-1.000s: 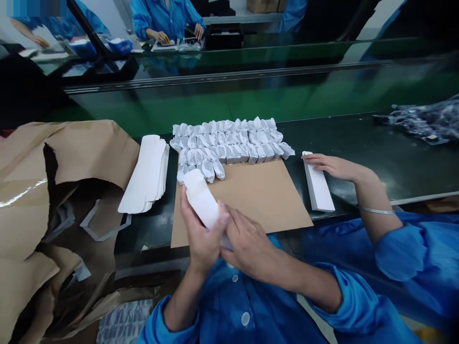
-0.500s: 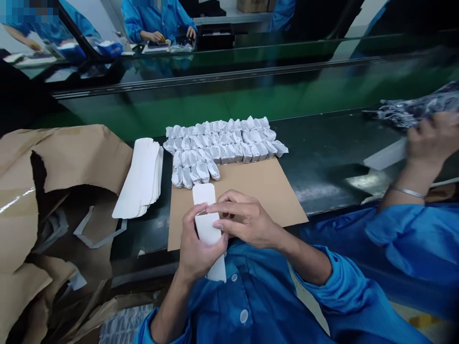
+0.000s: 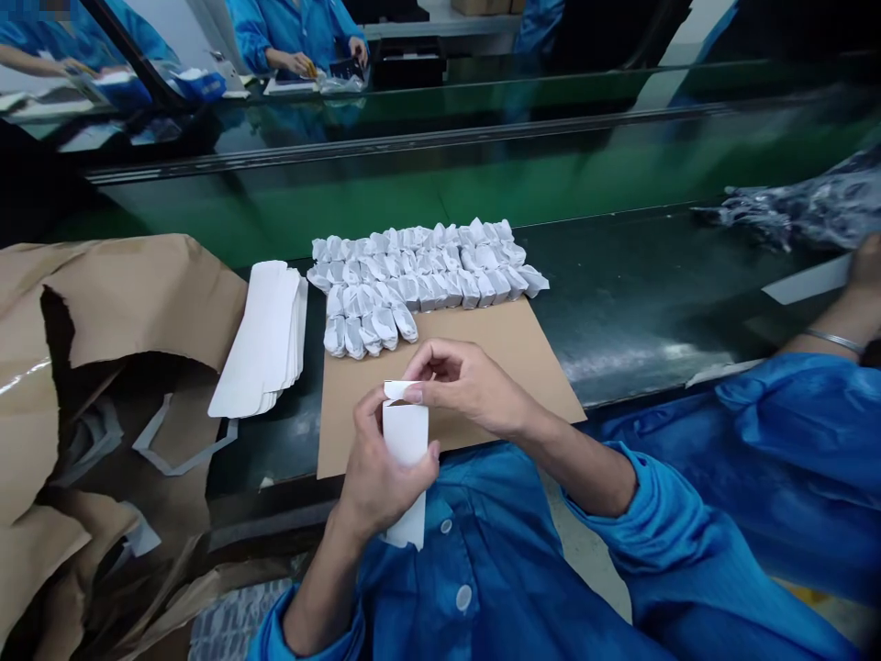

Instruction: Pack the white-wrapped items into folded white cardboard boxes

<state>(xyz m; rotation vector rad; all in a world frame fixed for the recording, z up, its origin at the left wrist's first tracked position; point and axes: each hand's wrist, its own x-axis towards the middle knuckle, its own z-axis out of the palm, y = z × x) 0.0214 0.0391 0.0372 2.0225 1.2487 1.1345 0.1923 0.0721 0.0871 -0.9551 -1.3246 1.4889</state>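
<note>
My left hand [image 3: 382,468] grips a narrow white card strip [image 3: 406,439] upright over a brown cardboard sheet [image 3: 540,367]. My right hand [image 3: 464,381] pinches the strip's top end, where a short flap appears folded over. The strip's lower end sticks out below my left hand. Just beyond my hands, rows of small white paper-wrapped items [image 3: 413,280] lie on the sheet. A stack of similar white card strips [image 3: 260,340] lies left of the sheet.
Torn kraft paper [image 3: 124,303] heaps at the left. A co-worker's hand [image 3: 864,275] with a bracelet holds a white strip at the right edge, near a dark plastic bag [image 3: 791,216]. Beyond a glass partition [image 3: 440,115], another blue-sleeved person [image 3: 295,32] works.
My right hand has moved up to the strip's top end, where a flap now shows folded. The co-worker's hand has moved right, away from the sheet.
</note>
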